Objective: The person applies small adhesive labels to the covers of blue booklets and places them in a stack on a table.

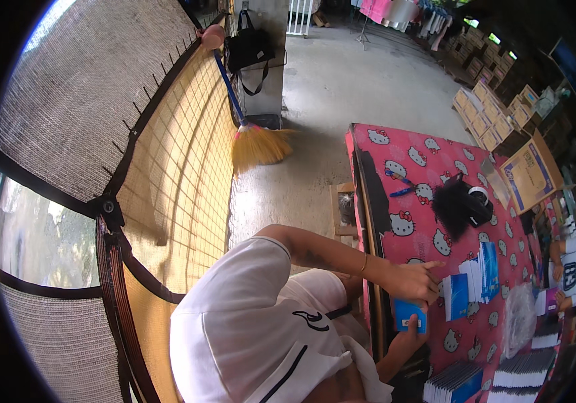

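Observation:
In my right hand (403,344) is a small blue booklet (409,316), the thumb pressed on its face near a pale label. My left hand (414,281) lies over the booklet's upper end, its index finger stretched out above the table and its other fingers bent down at the booklet's edge. Just beyond my hands, blue-covered booklets (456,297) lie beside a fanned stack of booklets (487,272). More booklets stand in a tight row (454,384) at the near right.
The table wears a pink cartoon-print cover (402,247). On it are a black fuzzy item (454,205), a tape roll (478,195), a blue pen (402,191), clear plastic (518,316) and a carton (528,173). Another person (575,272) sits opposite. A broom (259,144) leans by mesh panels.

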`<act>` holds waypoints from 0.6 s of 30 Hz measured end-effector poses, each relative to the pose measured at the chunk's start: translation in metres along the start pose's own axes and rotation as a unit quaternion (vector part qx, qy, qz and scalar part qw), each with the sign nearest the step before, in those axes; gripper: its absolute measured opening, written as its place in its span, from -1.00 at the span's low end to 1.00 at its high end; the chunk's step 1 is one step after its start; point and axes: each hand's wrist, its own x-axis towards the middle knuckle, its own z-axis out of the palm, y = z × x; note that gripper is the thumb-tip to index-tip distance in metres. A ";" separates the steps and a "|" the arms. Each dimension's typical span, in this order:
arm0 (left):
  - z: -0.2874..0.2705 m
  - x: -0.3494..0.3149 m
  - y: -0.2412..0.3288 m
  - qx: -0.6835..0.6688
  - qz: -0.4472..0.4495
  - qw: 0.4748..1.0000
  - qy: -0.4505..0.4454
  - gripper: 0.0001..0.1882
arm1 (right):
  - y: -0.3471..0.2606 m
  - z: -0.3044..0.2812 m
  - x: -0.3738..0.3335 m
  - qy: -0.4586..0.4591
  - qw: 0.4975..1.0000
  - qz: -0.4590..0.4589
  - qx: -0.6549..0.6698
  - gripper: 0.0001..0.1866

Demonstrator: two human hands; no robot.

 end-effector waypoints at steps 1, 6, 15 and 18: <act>-0.003 -0.001 0.002 -0.029 -0.006 0.999 -0.014 -0.75 | 0.002 0.001 -0.001 0.005 1.000 -0.010 0.013 -0.67; -0.024 0.005 0.022 -0.008 -0.058 0.993 -0.107 -0.69 | 0.007 -0.011 -0.002 -0.017 0.997 -0.036 -0.068 -0.63; 0.019 -0.069 0.061 0.218 -0.087 0.972 0.012 -0.07 | 0.018 0.011 -0.006 -0.041 0.991 -0.062 -0.111 -0.66; 0.000 -0.030 0.058 0.326 -0.094 0.938 0.071 -0.08 | 0.028 0.015 0.000 -0.051 0.983 -0.146 -0.101 -0.69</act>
